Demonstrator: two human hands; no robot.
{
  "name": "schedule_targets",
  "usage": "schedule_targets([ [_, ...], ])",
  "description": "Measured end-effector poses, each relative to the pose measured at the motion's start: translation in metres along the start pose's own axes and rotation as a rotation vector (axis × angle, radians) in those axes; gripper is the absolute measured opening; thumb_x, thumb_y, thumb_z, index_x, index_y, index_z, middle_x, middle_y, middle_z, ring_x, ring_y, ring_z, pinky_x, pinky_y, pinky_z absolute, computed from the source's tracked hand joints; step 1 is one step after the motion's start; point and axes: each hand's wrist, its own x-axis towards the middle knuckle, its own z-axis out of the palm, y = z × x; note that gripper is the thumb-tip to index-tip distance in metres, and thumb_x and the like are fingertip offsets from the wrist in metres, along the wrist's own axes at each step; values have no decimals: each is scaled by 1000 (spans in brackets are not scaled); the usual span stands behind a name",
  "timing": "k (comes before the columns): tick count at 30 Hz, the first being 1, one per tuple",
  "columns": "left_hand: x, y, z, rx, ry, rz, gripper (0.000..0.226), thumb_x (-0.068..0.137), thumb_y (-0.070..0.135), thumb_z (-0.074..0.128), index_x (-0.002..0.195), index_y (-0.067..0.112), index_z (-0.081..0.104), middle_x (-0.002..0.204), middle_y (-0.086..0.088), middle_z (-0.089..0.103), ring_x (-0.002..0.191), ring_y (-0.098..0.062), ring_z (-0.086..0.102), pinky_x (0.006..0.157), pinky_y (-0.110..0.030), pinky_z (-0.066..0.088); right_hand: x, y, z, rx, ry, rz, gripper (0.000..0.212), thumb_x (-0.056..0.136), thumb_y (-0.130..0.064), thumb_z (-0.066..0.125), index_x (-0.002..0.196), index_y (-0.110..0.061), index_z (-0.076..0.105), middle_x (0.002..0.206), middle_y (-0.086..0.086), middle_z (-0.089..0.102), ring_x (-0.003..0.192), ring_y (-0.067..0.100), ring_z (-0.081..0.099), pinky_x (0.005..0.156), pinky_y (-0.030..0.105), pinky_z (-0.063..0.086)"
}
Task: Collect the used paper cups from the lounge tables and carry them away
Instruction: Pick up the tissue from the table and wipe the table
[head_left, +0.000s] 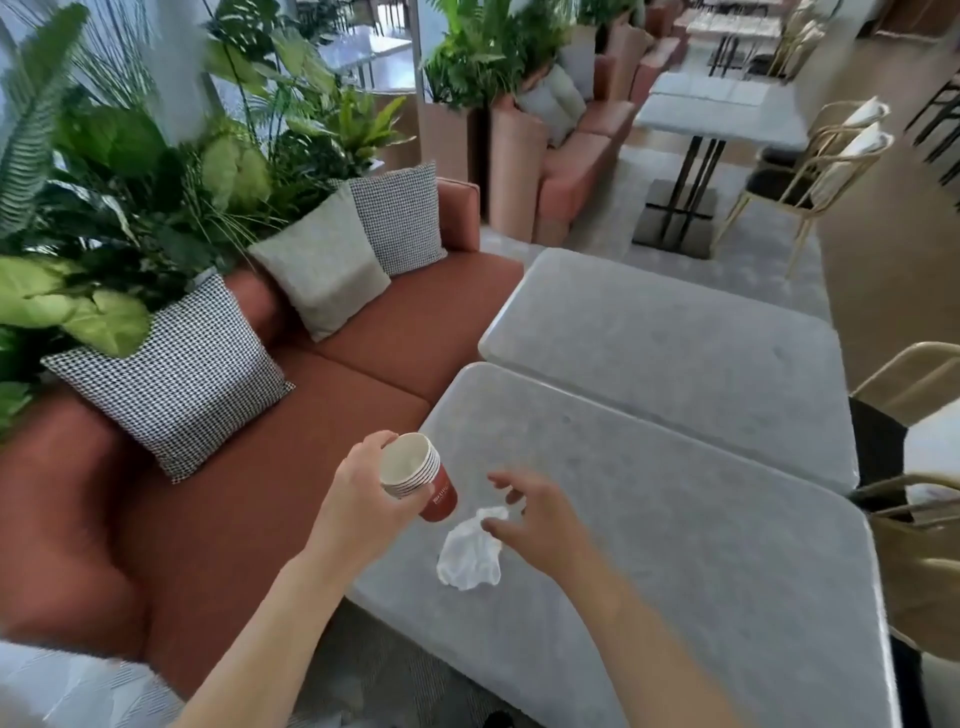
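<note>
Cups (418, 475), a nested stack of red paper ones with about six rims showing, sit tilted in the left hand (371, 499), whose fingers (382, 441) and thumb curl round the stack just above the near corner of a grey table (675, 597). The right hand (535, 514) hovers beside the cups with its fingers (501, 480) spread and loosely bent, holding nothing, directly over one crumpled white napkin (470, 553) lying on the table. Whether the fingertips touch the napkin cannot be told. A second grey table (675, 332) stands just beyond the first, a narrow gap between them. To the left runs a rust-coloured sofa (405, 332) carrying three cushions: two in black-and-white check (182, 379) (400, 215) and one plain grey (319, 267) between them. Green plants (130, 171) crowd behind the sofa's back. At the right edge, parts of two gold-framed chairs (909, 374) stand against the near tables. Farther off, a third table (722, 119) on a dark pedestal stands with two more gold chairs (810, 171) beside it, and more rust seating with cushions lines the wall on its left. The far end of the room is blurred.
</note>
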Motion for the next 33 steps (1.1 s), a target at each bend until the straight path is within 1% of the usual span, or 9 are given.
schedule_targets([
  [4, 27, -15, 13, 7, -54, -18, 74, 79, 43, 90, 139, 38, 48, 122, 16, 56, 113, -10, 57, 95, -39, 59, 17, 22, 7, -26, 1, 77, 62, 80, -29, 89, 138, -26, 67, 125, -11, 67, 92, 3, 61, 79, 2, 40],
  [8, 55, -28, 16, -11, -100, -46, 71, 75, 41, 89, 136, 35, 52, 120, 12, 58, 112, -15, 58, 97, -43, 55, 32, 32, 19, -45, 8, 169, 65, 77, -29, 91, 137, -27, 67, 124, -11, 63, 89, 1, 58, 83, 15, 44],
  [10, 67, -36, 14, -16, -124, -57, 72, 75, 41, 90, 137, 32, 53, 120, 9, 58, 113, -17, 58, 99, -43, 53, 40, 34, 32, -45, -9, 209, 67, 76, -29, 91, 138, -28, 66, 125, -11, 60, 90, 2, 58, 85, 18, 44],
  [15, 85, -61, 8, 41, -205, -79, 76, 78, 41, 89, 142, 28, 50, 125, 4, 57, 119, -21, 55, 103, -46, 50, 60, 41, 75, -71, -127, 316, 71, 76, -32, 92, 140, -27, 62, 139, -7, 56, 109, 16, 63, 97, 31, 52],
  [18, 87, -82, 3, 60, -246, -119, 77, 79, 39, 89, 143, 26, 49, 127, 1, 56, 121, -24, 53, 105, -49, 49, 70, 40, 105, -84, -185, 366, 74, 78, -34, 89, 145, -30, 57, 147, -5, 48, 124, 22, 60, 106, 40, 51],
  [22, 86, -108, 10, 107, -313, -150, 76, 80, 38, 90, 143, 23, 50, 128, -3, 56, 122, -27, 52, 105, -50, 47, 77, 50, 136, -116, -178, 393, 79, 78, -28, 87, 149, -28, 53, 151, -3, 40, 136, 23, 48, 111, 43, 47],
  [25, 83, -120, 21, 110, -331, -171, 76, 78, 38, 91, 141, 24, 50, 125, -2, 55, 121, -26, 52, 103, -50, 48, 77, 62, 150, -170, -183, 389, 82, 75, -24, 90, 149, -21, 56, 151, 3, 42, 138, 29, 43, 111, 42, 45],
  [30, 73, -129, 44, 127, -369, -143, 80, 75, 44, 92, 141, 26, 50, 122, 0, 55, 117, -25, 53, 99, -49, 50, 67, 78, 162, -226, -215, 450, 81, 71, -20, 90, 145, -14, 59, 147, 9, 45, 134, 35, 44, 108, 42, 46],
  [33, 66, -133, 52, 139, -379, -138, 81, 74, 45, 92, 140, 28, 50, 120, 3, 54, 114, -23, 53, 98, -49, 51, 56, 85, 168, -246, -229, 460, 74, 72, -12, 87, 142, -12, 62, 145, 11, 47, 130, 36, 46, 101, 40, 49],
])
